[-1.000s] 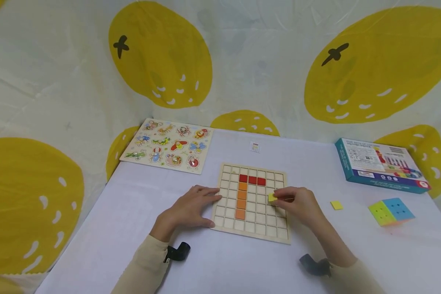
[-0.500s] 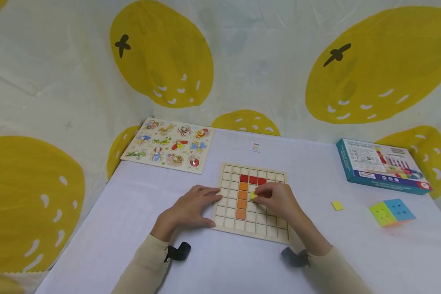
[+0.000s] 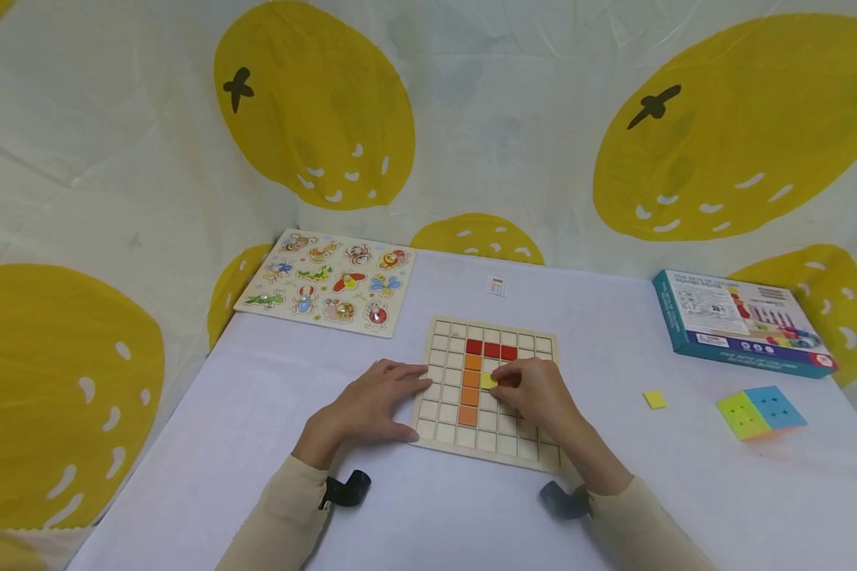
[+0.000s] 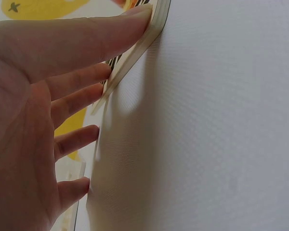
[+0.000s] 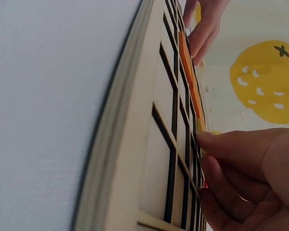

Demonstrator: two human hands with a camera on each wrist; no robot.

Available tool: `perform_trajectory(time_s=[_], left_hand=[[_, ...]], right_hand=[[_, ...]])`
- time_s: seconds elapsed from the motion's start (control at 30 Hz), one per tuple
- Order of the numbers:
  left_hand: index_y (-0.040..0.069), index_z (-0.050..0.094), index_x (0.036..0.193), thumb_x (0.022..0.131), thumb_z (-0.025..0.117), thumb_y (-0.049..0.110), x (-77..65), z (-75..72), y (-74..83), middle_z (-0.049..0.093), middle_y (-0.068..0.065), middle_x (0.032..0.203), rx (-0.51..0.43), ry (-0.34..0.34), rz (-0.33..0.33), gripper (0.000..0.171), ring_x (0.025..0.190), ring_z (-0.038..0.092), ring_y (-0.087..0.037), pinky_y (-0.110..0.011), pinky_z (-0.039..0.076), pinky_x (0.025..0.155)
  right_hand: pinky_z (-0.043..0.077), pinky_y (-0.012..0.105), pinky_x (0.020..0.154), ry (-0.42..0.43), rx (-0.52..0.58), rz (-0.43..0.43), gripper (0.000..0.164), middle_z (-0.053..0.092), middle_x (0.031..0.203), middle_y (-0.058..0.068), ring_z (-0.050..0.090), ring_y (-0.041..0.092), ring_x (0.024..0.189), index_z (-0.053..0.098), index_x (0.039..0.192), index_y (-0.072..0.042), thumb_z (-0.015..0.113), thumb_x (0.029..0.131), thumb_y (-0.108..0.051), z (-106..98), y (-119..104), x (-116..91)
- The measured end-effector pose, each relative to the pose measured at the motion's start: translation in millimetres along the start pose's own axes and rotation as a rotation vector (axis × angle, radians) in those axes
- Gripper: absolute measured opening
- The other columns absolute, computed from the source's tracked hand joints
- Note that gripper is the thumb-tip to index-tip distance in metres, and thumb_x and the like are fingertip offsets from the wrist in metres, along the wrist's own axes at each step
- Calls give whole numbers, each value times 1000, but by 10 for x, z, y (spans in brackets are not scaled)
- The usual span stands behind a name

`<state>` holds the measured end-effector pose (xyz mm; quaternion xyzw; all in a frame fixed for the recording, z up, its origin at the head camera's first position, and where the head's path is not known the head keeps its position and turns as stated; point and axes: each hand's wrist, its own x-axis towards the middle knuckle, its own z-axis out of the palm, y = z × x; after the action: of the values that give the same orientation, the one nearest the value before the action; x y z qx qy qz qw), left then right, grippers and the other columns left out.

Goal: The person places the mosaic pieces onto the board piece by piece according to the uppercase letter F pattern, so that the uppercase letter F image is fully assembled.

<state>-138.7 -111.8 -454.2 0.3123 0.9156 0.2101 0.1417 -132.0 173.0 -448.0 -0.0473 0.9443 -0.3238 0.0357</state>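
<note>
A square wooden grid board (image 3: 446, 412) lies on the white-covered table. Three red tiles (image 3: 492, 350) form a short row in it, and several orange tiles (image 3: 470, 396) run down from the row's left end. My right hand (image 3: 537, 392) pinches a yellow tile (image 3: 487, 381) between thumb and fingers, at the cell just right of the orange column. In the right wrist view the thumb tip meets the yellow tile (image 5: 199, 125) close against the grid. With fingers spread, my left hand (image 3: 374, 400) rests at the board's left edge, its thumb (image 4: 130, 29) on the rim.
A loose yellow tile (image 3: 655, 399) lies right of the board, beside a coloured puzzle cube (image 3: 760, 412). Further back are a teal-edged box (image 3: 743, 321), a small printed card (image 3: 496, 285) and an insect puzzle board (image 3: 328, 279). A fruit-print cloth (image 3: 500, 159) hangs behind.
My right hand has carried the yellow tile leftward across the board, from its right side to the cell beside the orange column. The left hand has stayed at the edge.
</note>
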Motion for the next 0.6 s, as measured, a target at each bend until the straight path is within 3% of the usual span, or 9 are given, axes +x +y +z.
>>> perform_trajectory(time_s=[0.6], left_hand=[[22, 56, 147, 77, 87, 39, -6, 3, 0, 45, 4, 162, -16, 10, 8, 78, 144, 42, -28, -49, 44, 114]], right_hand=[[58, 23, 69, -2, -27, 0, 19, 80, 93, 7, 67, 12, 79, 82, 98, -6, 86, 79, -8, 10, -10, 16]])
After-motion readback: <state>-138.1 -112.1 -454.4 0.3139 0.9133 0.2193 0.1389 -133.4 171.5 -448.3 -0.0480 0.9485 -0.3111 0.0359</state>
